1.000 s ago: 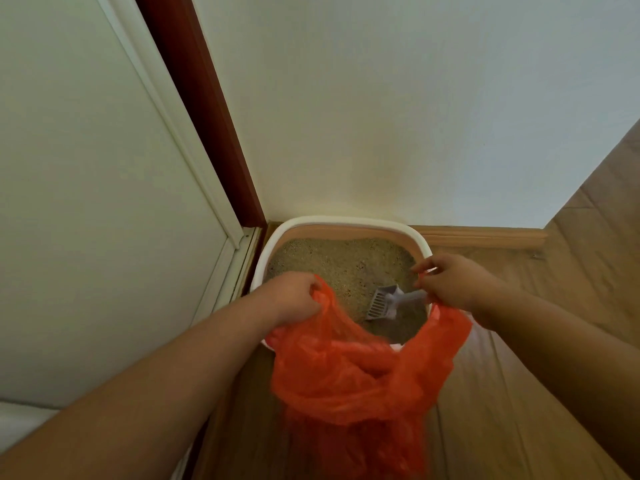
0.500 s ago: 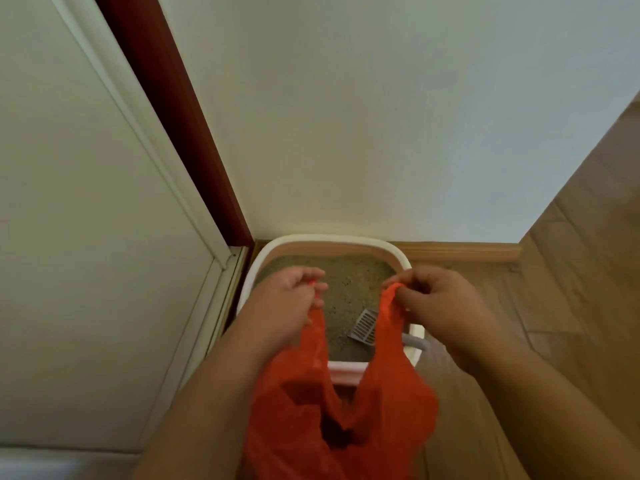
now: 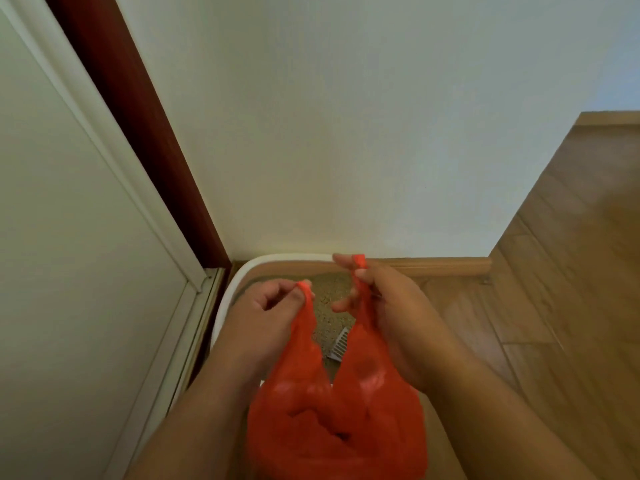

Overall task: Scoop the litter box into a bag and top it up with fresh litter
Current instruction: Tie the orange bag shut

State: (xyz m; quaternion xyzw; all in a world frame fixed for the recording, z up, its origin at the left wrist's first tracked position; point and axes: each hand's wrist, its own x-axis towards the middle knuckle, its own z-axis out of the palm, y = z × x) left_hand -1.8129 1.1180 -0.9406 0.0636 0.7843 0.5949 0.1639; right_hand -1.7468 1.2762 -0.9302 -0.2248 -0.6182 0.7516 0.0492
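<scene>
**Orange bag held up by both handles over the litter box**

Orange bag: thin, crinkled, translucent plastic, lower centre of frame. Its body sags in loose folds; two handle strips rise in a V from it. Left hand pinches the left handle tip between thumb and fingertips. Right hand has the right handle curled round by its fingers, the strip's end poking out above the knuckles.

Litter box: white rim, tan inner wall, set in the corner against the wall, centre of frame behind the hands. Sandy litter shows in the gap between the handles. A grey slotted scoop lies on the litter, partly hidden by the bag.

Wooden floor at right; white door panel and dark red frame at left.

Against half a second ago: handles are drawn closer together, right hand sits higher than left, the bag covers more of the box, and less of the scoop shows.
</scene>
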